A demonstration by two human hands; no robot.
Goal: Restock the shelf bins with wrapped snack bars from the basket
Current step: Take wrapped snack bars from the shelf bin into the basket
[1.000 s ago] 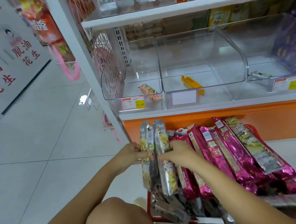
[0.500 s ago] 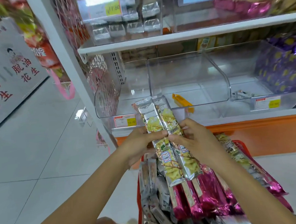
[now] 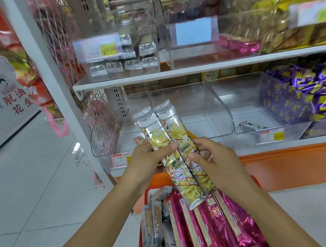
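The person holds two yellow-and-silver snack bars (image 3: 159,137) side by side, long edges touching, tilted so their crimped top ends lean toward the shelf. The left hand (image 3: 149,158) pinches them near the middle, with its thumb laid across the front and its fingers behind. The right hand (image 3: 212,162) is closed on the same pair from the other side, thumb on the front. Gripping from both sides probably keeps the slippery wrappers squared up as one flat bundle, so they can go in together.

The bars hang in the air above the red basket (image 3: 140,239), well clear of its load, and just in front of the lower shelf (image 3: 274,145). The basket holds more stock: pink bars (image 3: 212,225) lying lengthwise and grey wrapped bars (image 3: 155,223) packed along its left side.

On the lower shelf stand clear bins with low, scooped fronts that let a hand reach in from the aisle. The left bin (image 3: 101,132) and the middle bin (image 3: 206,120) are nearly bare, so either could take the pair, and the frame does not settle which. Purple packets (image 3: 299,96) fill a bin further right. The pair is lifted but not yet placed.
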